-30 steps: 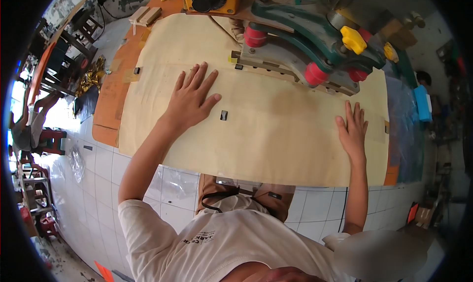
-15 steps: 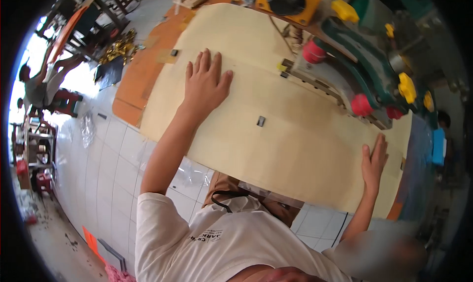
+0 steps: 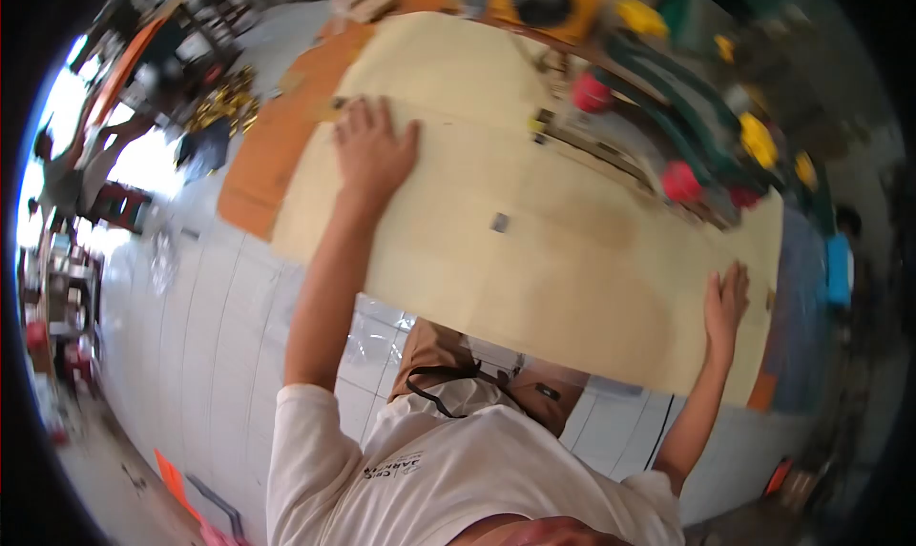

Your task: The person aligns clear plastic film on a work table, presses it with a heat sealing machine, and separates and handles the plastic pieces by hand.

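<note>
A large cream sheet (image 3: pixel 448 250) covers most of an orange-brown board (image 3: pixel 262 169). My left hand (image 3: pixel 372 150) lies flat on the sheet near its left edge, fingers apart, holding nothing. Toward the right end, my right hand (image 3: pixel 728 303) rests on the same sheet with its fingers stretched out and nothing held. A small dark piece (image 3: pixel 499 223) is on the sheet between my hands. Beyond it, a green machine arm (image 3: pixel 658 88) with red and yellow knobs stands over the far right part of the sheet. The picture is somewhat blurred.
An orange box with a black dial (image 3: pixel 542 0) is at the back. Wooden blocks (image 3: pixel 367 2) lie at the board's far left. A person (image 3: pixel 72 179) is at the far left of the room. Blue plastic (image 3: pixel 801 308) hangs on the right.
The view has turned, so the sheet and machine appear tilted. My left hand has moved toward the sheet's left edge and stays flat. My right hand is still on the sheet.
</note>
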The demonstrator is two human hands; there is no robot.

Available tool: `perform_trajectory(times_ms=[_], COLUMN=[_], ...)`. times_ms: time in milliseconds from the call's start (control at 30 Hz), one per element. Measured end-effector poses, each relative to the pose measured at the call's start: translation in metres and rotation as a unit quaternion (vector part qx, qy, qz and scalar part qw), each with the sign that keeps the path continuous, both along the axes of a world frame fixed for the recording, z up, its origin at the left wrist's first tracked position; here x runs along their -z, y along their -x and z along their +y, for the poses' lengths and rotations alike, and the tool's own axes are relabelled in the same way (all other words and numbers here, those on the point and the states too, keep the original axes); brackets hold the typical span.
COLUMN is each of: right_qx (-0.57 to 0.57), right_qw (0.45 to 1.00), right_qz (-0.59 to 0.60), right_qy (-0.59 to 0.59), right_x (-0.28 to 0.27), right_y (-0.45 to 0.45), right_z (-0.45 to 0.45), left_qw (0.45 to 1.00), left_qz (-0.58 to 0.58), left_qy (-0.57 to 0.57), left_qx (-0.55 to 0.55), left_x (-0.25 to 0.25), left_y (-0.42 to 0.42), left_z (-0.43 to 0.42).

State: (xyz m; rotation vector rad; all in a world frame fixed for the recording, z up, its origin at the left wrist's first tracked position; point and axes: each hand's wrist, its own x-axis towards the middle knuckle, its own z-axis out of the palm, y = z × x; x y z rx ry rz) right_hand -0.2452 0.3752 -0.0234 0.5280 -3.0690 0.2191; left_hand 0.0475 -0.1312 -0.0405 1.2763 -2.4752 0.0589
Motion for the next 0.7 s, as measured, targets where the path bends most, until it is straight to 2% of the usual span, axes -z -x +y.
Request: perform_trajectory(times_ms=[133,300,433,700], right_qx=[0.032,0.112,0.108,0.105], right_qw=[0.999,0.993,0.994,0.993], right_qz=[0.019,0.019,0.018,0.046], right_qy=[0.007,-0.020,0.005,-0.019], right_x=[0.011,-0.006,-0.008,-0.003], right_y=[0.019,0.010,0.007,0.011], right_z=[0.041,0.061,0.067,0.067], left_qw=[0.998,0.996,0.996,0.996], left_qz=[-0.025,-0.069,-0.075,-0.075], left_qy=[0.061,-0.049,-0.042,-0.041], left_qx=[0.014,-0.024,-0.024,-0.023], left_x=[0.014,-0.007,-0.003,-0.001], left_y=[-0.003,0.004,0.003,0.003], left_z=[-0.011,0.000,-0.005,-0.009])
